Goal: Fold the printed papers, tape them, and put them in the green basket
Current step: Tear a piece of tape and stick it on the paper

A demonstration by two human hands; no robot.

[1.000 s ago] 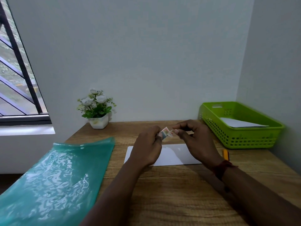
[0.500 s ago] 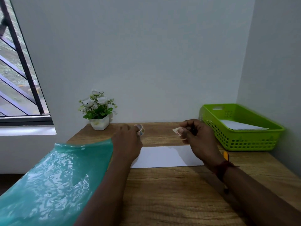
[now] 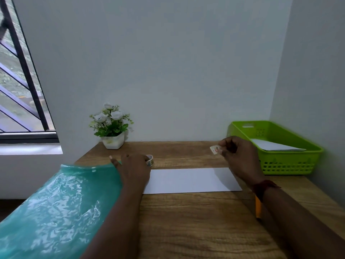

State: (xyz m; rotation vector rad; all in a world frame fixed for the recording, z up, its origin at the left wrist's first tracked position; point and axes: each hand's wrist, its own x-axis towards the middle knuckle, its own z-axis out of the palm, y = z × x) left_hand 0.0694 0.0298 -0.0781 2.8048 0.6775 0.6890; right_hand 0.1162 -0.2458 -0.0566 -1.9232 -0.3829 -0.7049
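Now, left hand (image 3: 134, 166) curled round tape roll (image 3: 150, 160) beside white paper (image 3: 190, 181) on wooden surface (image 3: 186, 221), right hand (image 3: 238, 157) pinching small tape piece (image 3: 214, 148) near green basket (image 3: 289, 165).

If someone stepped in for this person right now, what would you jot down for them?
Left hand: holds the tape roll low over the desk.
Right hand: pinches a short piece of tape.
Folded paper lies flat on the desk between the hands, with no tape visible on it.
Green basket, at the right, already holds a white paper.
Left to do: stick the piece on the folded paper, then put it in the basket.
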